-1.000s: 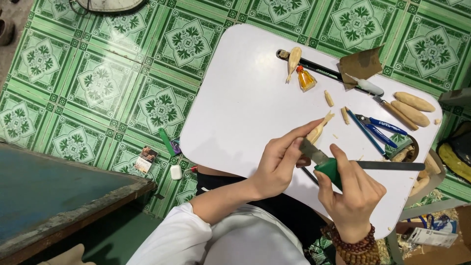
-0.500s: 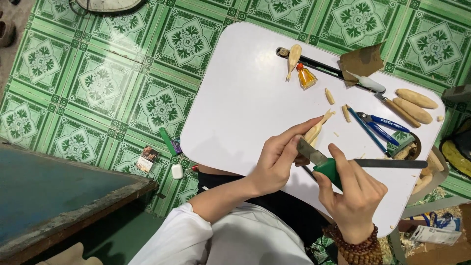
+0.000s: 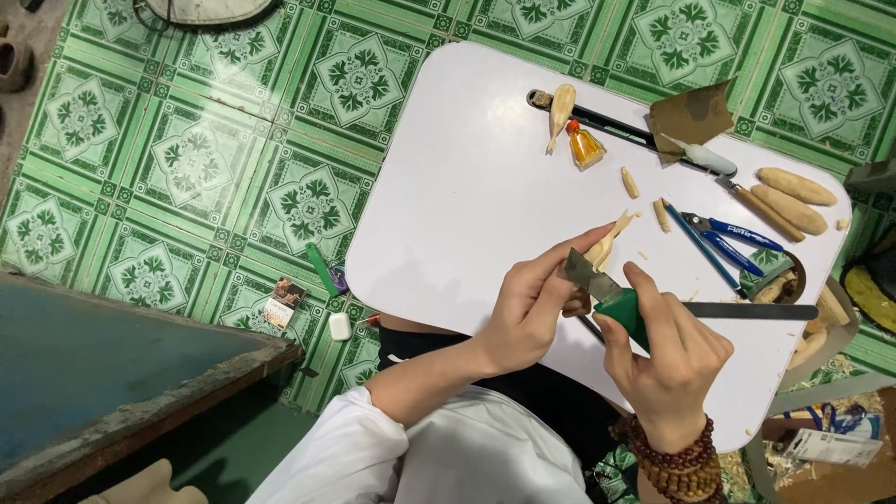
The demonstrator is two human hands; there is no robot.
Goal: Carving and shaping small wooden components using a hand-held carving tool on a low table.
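Wood piece (image 3: 605, 246): light, thin, brittle tip. Left hand (image 3: 530, 303) grip pinches it near base; right hand (image 3: 665, 359) grip clenched on knife (image 3: 611, 294) handle.

A white table (image 3: 448, 187) with rounded corners stands on a green patterned tile floor (image 3: 187, 159). On the table lie carved wood pieces (image 3: 793, 187), a small amber bottle (image 3: 585, 147), blue pliers (image 3: 733, 241), a flat metal file (image 3: 747, 311), and brown sandpaper (image 3: 691, 114).
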